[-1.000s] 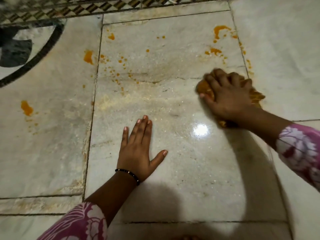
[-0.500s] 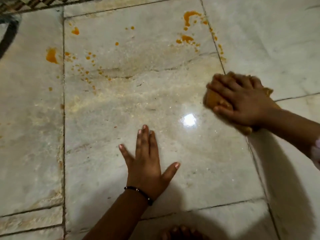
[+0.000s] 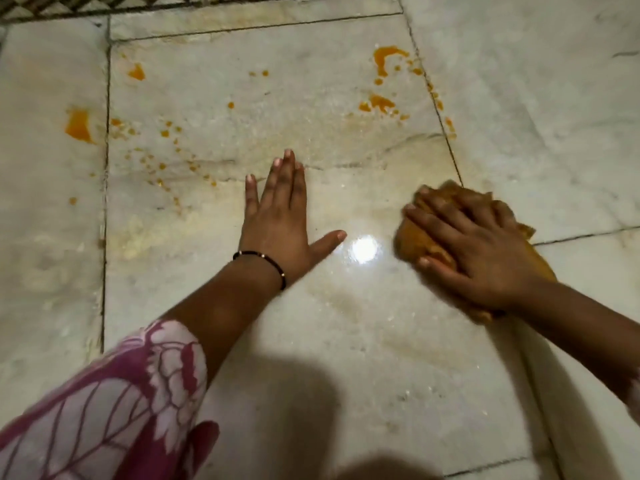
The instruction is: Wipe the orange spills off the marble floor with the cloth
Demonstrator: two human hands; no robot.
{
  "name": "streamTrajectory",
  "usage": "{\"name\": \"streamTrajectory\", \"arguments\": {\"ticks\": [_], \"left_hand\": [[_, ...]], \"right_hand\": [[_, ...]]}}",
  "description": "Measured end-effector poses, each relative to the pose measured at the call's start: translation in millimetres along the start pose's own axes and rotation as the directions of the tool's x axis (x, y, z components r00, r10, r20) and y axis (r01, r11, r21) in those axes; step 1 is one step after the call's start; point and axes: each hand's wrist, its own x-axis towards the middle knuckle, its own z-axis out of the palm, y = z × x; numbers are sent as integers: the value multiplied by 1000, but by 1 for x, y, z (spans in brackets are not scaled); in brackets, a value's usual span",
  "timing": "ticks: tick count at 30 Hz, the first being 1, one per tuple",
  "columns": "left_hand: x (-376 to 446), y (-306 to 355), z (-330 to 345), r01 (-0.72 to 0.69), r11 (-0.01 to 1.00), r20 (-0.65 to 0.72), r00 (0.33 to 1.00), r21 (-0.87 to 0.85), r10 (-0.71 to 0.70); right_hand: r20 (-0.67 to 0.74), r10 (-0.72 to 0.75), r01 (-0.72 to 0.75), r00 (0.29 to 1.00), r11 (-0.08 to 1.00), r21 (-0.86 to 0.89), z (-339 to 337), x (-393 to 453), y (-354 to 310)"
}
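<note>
My right hand (image 3: 481, 251) presses flat on an orange-stained cloth (image 3: 420, 244) bunched on the white marble floor (image 3: 311, 341), at the right side of the big tile. My left hand (image 3: 280, 220) lies flat on the floor with fingers spread, holding nothing, a black bracelet on its wrist. Orange spills remain farther away: a curved streak and blobs (image 3: 382, 102) at the tile's far right, scattered drops (image 3: 162, 164) at the far left, and a larger patch (image 3: 79, 125) on the neighbouring left tile.
A dark patterned border (image 3: 104, 3) runs along the far edge of the floor. Dark grout lines (image 3: 105, 168) separate the tiles. A lamp glare (image 3: 363, 249) shines between my hands. My pink flowered sleeve (image 3: 104, 410) fills the lower left.
My right hand has dragged the cloth down and nearer to me, away from the far-right spills. My left hand stays flat on the floor; the view has shifted.
</note>
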Motion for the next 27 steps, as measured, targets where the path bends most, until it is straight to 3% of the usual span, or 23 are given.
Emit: {"name": "streamTrajectory", "arguments": {"ticks": [6, 10, 12, 14, 17, 19, 23, 27], "left_hand": [[5, -4, 5, -11, 998, -51, 999, -54, 8], [3, -3, 4, -12, 998, -39, 999, -56, 9], [2, -2, 3, -6, 999, -30, 1000, -54, 4], [2, -1, 2, -6, 998, -28, 1000, -57, 5], [2, -2, 3, -2, 997, -32, 1000, -76, 0], [1, -4, 4, 1, 997, -35, 999, -81, -4], [1, -5, 6, -4, 995, -49, 999, -102, -1], [1, -4, 5, -4, 995, -57, 998, -102, -2]], "right_hand": [[-21, 351, -350, 936, 936, 18, -21, 64, 83], [0, 466, -459, 885, 873, 166, -36, 158, 70], [5, 405, -400, 914, 902, 161, -37, 182, 35], [14, 236, -236, 972, 967, 100, -33, 181, -3], [15, -10, 9, 1000, 1000, 28, -20, 131, -38], [21, -86, 86, 996, 996, 9, -14, 89, -35], [24, 14, -15, 1000, 1000, 26, -12, 40, 14], [-19, 241, -240, 970, 970, 45, -20, 74, 57]]}}
